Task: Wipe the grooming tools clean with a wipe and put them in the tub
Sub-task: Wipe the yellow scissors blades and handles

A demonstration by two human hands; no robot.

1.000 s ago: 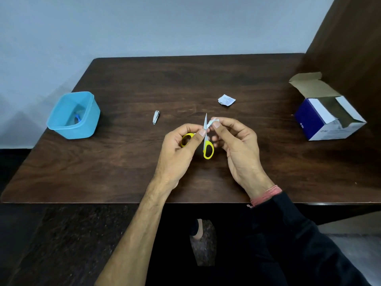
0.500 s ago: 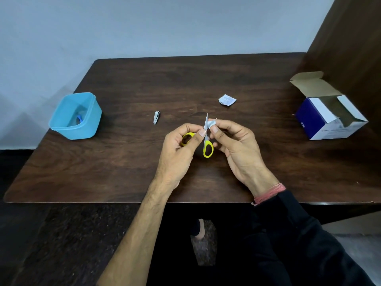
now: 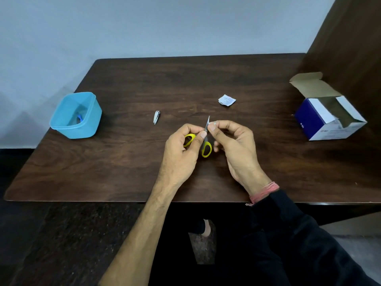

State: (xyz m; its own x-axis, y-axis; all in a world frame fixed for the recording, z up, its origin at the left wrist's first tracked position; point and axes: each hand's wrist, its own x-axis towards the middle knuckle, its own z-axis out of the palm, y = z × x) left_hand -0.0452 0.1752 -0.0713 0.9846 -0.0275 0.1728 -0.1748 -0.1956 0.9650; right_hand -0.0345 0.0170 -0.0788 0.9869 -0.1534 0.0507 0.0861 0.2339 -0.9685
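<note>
**Desk:** Yellow handles — was that the scissors (image 3: 206, 143) in the middle of the table (image 3: 127, 162)?

**Operator:** It was. From my remote seat I saw the left hand (image 3: 181, 150) curled round the handles, thumb up near the pivot, blade tip pointing away from the person. I judged that grip was there to steady the tool while the other hand worked.

**Desk:** And the right hand (image 3: 233, 144)?

**Operator:** Its thumb and forefinger pinched the blade just below the tip, other fingers loosely bent. A sliver of white showed at the fingertips, which I took for the wipe (image 3: 213, 123); most of it was hidden, so I could not tell how it was folded.

**Desk:** What else lay about?

**Operator:** A nail clipper (image 3: 156, 117) rested on the wood to the left of the hands, apart from them, seemingly not yet cleaned. The blue tub (image 3: 90, 124) stood open near the table's left edge, something small and blue in it. A torn white packet (image 3: 227, 100) lay beyond the hands, and an open box (image 3: 315, 122) stood far right.

**Desk:** Anything blocking the way to the tub?

**Operator:** Only the nail clipper lay near that path, I reckoned.
</note>
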